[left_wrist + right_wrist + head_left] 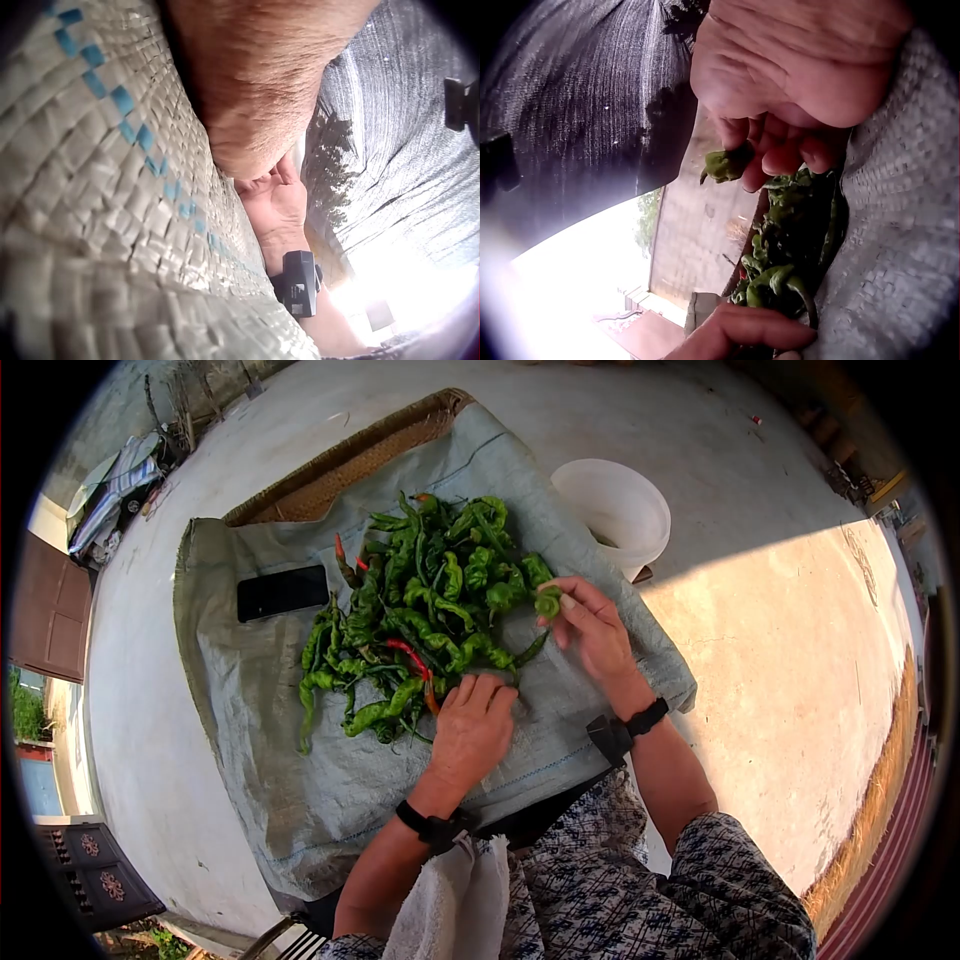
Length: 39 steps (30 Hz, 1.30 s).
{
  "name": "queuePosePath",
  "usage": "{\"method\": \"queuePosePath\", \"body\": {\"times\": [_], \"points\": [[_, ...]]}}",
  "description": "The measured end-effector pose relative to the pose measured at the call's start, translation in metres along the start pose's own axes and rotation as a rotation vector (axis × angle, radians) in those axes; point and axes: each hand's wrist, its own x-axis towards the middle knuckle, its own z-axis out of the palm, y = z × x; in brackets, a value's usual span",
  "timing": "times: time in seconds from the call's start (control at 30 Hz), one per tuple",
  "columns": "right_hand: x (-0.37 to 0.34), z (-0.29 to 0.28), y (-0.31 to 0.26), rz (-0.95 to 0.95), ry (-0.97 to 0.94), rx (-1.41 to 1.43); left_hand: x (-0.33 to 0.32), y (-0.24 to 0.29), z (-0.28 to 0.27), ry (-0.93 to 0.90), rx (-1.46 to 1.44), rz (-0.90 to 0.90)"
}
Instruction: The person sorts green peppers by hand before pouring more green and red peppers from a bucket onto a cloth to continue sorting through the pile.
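Observation:
A heap of green peppers [430,600], with a few red ones, lies on a grey woven sack [540,730]. My right hand [592,635] pinches a small green pepper [547,603] between thumb and fingers at the heap's right edge; the right wrist view shows this pepper [726,163] beneath the right hand [795,82]. My left hand [472,730] rests at the near edge of the pile, fingers on the peppers beside a red one [408,656]. In the left wrist view, the left hand [255,90] hides its own fingertips.
A black phone [283,594] lies on the sack, left of the heap. A white bucket [612,510] stands beyond the sack's right edge. The rim of a woven basket [350,460] shows at the back, and pale concrete floor [780,620] surrounds everything.

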Motion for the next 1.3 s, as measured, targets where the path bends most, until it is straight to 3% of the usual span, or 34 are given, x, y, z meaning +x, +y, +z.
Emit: {"method": "queuePosePath", "body": {"times": [0.53, 1.3], "points": [[0.000, -0.003, 0.007, -0.033, 0.041, 0.110, -0.001, -0.001, 0.001, 0.006, -0.018, -0.001], [0.001, -0.001, 0.010, -0.039, 0.006, 0.043, -0.001, -0.001, 0.001, 0.001, -0.013, 0.001]]}}
